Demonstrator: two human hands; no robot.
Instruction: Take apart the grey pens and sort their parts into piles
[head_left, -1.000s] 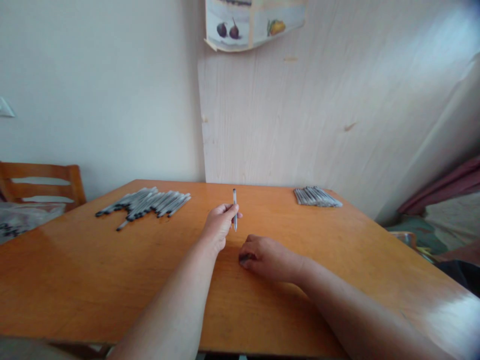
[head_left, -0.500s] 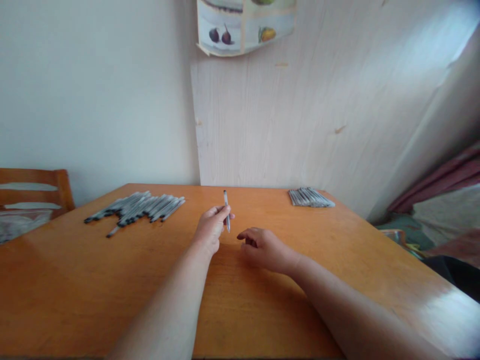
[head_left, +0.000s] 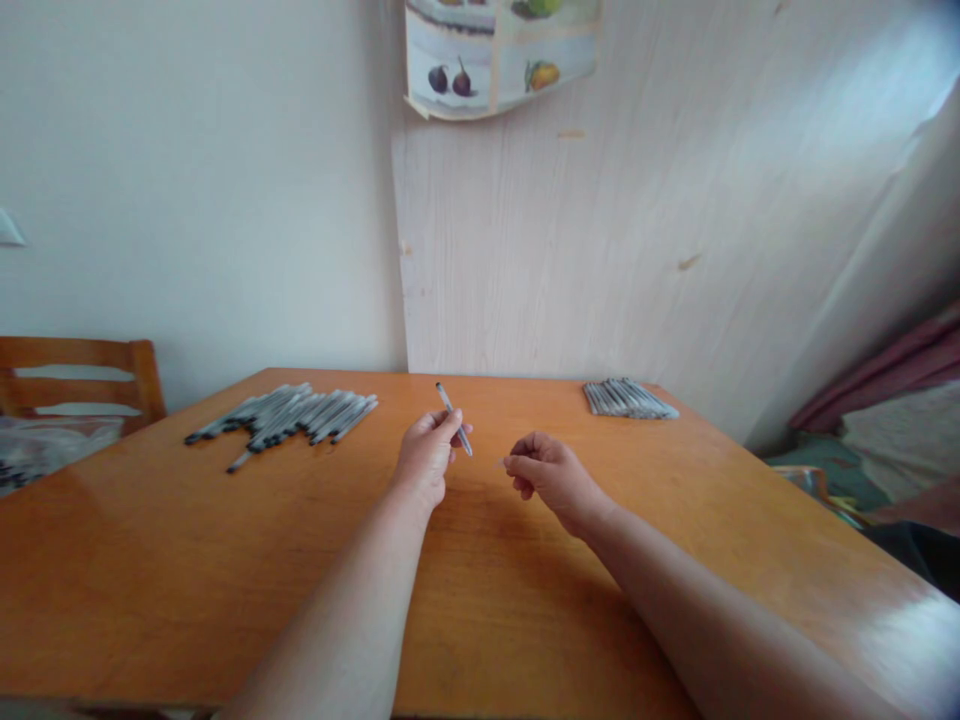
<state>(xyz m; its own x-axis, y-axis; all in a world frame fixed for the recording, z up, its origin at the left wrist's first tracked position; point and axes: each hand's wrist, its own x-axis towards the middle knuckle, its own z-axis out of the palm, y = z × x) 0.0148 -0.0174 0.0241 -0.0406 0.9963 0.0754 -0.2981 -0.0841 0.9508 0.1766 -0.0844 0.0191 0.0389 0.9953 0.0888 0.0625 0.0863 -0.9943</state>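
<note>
My left hand (head_left: 429, 452) pinches a pen (head_left: 444, 398) with a clear barrel and a black end. The pen is tilted, its black end up and to the left, its other end down and to the right. A short way to the right, my right hand (head_left: 553, 478) has thumb and forefinger pressed together on a small whitish piece (head_left: 500, 462). That piece points toward the pen, apart from it, and is too small to identify.
On the wooden table (head_left: 322, 590), a loose pile of pens (head_left: 300, 412) with black ends lies at the left. A neater stack of pens (head_left: 628, 398) lies at the back right. A chair (head_left: 82, 375) holding a plastic bag (head_left: 60, 445) stands at the left; fruit pictures (head_left: 499, 60) hang behind.
The pen has tipped, its lower end swinging right. My right hand has risen slightly and moved right, its thumb and forefinger now closed on the small whitish piece. The camera view has shifted slightly.
</note>
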